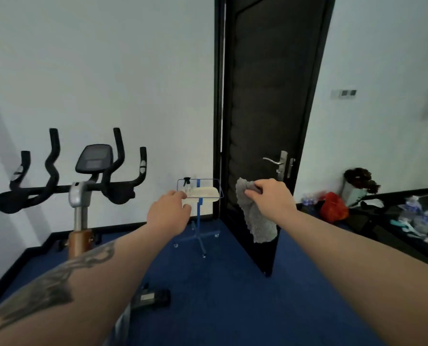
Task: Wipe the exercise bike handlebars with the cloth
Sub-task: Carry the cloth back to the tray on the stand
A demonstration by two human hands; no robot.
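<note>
The exercise bike's black handlebars (50,188) stand at the left, with a dark console (94,158) on a silver stem between them. My right hand (270,196) pinches a grey cloth (254,218), which hangs down in front of the black door. My left hand (169,213) reaches out toward the small stand tray with loosely curled fingers and holds nothing. Both hands are well to the right of the handlebars and touch no part of the bike.
A blue wire stand (200,236) carries a pale tray (208,194) and a clear spray bottle (187,186). The black door (270,108) stands ajar at the centre. A dark low table (372,221) at right holds water bottles and a red bag (334,207). Blue carpet (220,295) covers the floor.
</note>
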